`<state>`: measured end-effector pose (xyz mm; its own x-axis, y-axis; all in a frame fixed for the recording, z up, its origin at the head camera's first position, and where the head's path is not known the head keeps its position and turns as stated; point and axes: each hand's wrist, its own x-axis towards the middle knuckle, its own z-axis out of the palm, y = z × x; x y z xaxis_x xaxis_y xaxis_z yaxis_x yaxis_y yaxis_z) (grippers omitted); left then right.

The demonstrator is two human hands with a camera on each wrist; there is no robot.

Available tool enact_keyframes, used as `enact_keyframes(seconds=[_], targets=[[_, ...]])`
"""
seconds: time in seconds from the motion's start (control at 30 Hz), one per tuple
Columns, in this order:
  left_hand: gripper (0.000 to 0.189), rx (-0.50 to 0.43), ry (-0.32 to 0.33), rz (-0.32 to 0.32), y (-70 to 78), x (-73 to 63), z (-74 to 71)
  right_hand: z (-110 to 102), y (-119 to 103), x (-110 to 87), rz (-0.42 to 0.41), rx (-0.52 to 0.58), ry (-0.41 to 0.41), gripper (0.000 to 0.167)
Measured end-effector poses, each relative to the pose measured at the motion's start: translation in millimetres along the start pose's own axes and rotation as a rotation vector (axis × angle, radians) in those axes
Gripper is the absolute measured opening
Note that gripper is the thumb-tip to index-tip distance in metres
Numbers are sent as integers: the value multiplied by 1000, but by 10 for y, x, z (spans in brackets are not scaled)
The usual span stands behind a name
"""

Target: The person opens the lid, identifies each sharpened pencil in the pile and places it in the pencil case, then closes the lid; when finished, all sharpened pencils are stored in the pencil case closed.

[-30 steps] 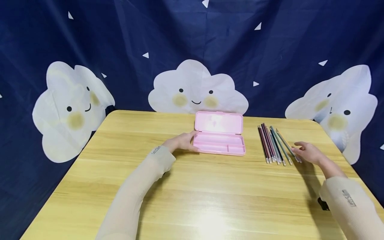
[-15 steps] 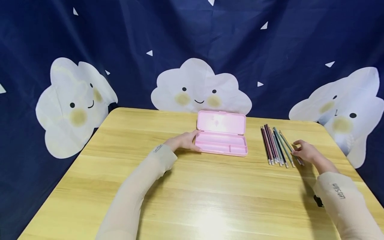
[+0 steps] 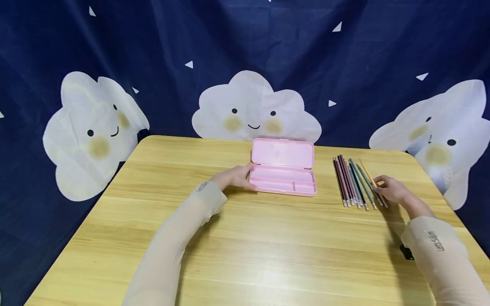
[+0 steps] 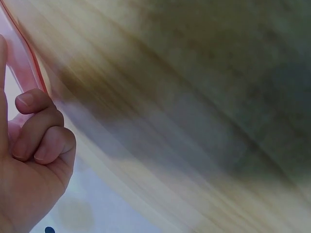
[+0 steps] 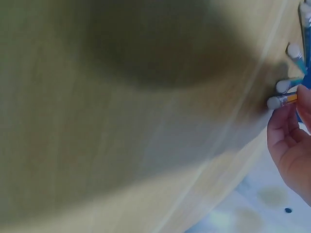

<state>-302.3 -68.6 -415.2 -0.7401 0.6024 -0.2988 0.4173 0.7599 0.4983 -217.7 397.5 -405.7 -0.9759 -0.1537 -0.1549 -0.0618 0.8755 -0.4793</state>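
Note:
An opened pink pencil case (image 3: pixel 282 154) lies at the far middle of the table, lid tipped back, its compartments bare. My left hand (image 3: pixel 236 176) grips its left end, thumb at the near corner, fingers at the hinge side; the left wrist view shows several fingers curled beside the pink edge (image 4: pixel 28 63). Over on the right, my right hand (image 3: pixel 394 190) pinches a yellow pencil (image 3: pixel 366 171) near its eraser end. In the right wrist view the white eraser (image 5: pixel 274 103) of that pencil sticks out between thumb and fingers. Several dark, maroon and green pencils (image 3: pixel 346 178) lie beside it.
The wooden table (image 3: pixel 245 238) has rounded far corners. Behind it hangs a dark blue curtain (image 3: pixel 164 51) with smiling white clouds (image 3: pixel 252 100). A small black object (image 3: pixel 406 252) shows under the right sleeve.
My right hand has closed its fingertips on the yellow pencil, whose far end now stands apart from the green ones. My left hand stays on the pencil case. The view has shifted slightly.

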Motion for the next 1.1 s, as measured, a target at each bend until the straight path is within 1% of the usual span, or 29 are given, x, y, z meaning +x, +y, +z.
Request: enact_keyframes(seconds=[0.07,0.17,0.3,0.5,0.67,0.77,0.87,1.1], targets=[[95,0,-7,-8,8,2,-1,5,-45,-3,-25,1,8,27],[95,-4,-7,-17,7,2,-9,13,-129,23,-73,-14,51,25],[95,-2,-4,-13,-4,10,-11,20,-265,73,-134,-17,104,26],[96,-15,-1,-27,9,2,-15,75,-460,150,-223,23,115,26],[96,-12,-11,-12,28,14,4,123,-548,191,-284,-1,180,24],[96,-11,-10,-13,26,28,17,164,-599,226,-316,0,188,25],[95,-11,-10,-21,23,28,18,220,-672,272,-346,18,171,25],[97,-6,-23,-35,26,12,7,350,-918,378,-415,-9,147,24]])
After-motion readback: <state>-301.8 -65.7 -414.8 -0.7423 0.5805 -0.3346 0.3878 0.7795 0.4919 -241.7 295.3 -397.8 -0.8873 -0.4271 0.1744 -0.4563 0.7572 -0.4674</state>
